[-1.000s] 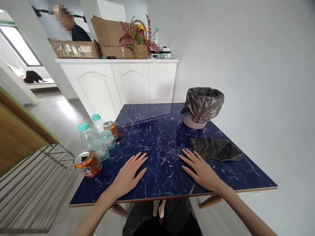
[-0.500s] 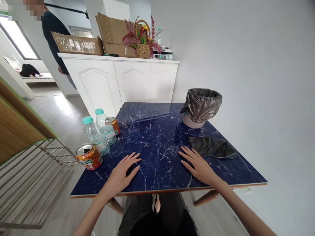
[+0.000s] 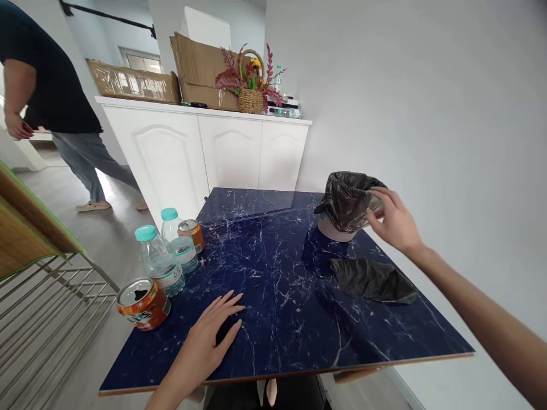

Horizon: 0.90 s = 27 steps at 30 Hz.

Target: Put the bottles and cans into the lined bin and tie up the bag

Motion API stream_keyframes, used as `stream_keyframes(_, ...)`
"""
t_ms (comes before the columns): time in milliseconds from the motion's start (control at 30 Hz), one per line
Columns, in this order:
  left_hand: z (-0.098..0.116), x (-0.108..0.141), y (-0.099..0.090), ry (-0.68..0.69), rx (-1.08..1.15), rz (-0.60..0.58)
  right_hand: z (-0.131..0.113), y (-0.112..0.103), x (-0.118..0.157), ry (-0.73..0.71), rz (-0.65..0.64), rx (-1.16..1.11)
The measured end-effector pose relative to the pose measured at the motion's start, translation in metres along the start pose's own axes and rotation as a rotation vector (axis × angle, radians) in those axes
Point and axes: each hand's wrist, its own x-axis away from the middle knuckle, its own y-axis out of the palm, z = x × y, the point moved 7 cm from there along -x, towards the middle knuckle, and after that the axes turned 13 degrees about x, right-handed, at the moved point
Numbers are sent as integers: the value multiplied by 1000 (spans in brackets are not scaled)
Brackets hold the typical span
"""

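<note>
My left hand [image 3: 213,335] lies flat on the blue marbled table [image 3: 265,273], fingers spread and holding nothing. At the far right, my right hand [image 3: 395,219] has its fingers and thumb at the right rim of the black trash bag [image 3: 348,199], with the film between them. The bag lines a small light-coloured trash bin [image 3: 335,228], which stands upright. Nearer me on the right, a folded black plastic bag [image 3: 371,279] lies flat. On the left stand an orange can [image 3: 144,304], two clear bottles with teal caps [image 3: 160,265] and another orange can [image 3: 195,234].
A wire rack [image 3: 55,324] stands left of the table. Behind it, a white cabinet [image 3: 171,154] carries cardboard boxes [image 3: 132,80] and a flower basket [image 3: 251,99]. At left, a person in dark clothing [image 3: 51,85] is walking. A wall rises on the right.
My right hand has lifted off the table and reached forward to the bin's bag. My left hand stays flat on the table. The person at left has moved into fuller view.
</note>
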Motion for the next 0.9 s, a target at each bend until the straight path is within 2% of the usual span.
stream_keyframes(100,-2,1,0,-6,-7,3,21,23,-44,68,-122,178)
stream_keyframes(167,-4,2,0,-12,-12,-2,27,37,-61,77,-175,200)
stream_keyframes(267,-5,3,0,-25,-17,-8,28,49,-73,90,-201,196)
stream_keyframes(400,-8,2,0,-43,-14,-12,12,50,-69,70,-251,141)
stream_keyframes(567,-8,1,0,-39,-22,-11,-40,27,-42,-51,-344,-131)
stream_keyframes(767,-8,3,-1,-100,-66,-45,-126,-31,10,-231,-412,-364)
stream_keyframes(900,-4,2,0,-102,-88,-76,-157,-52,33,-277,-391,-422)
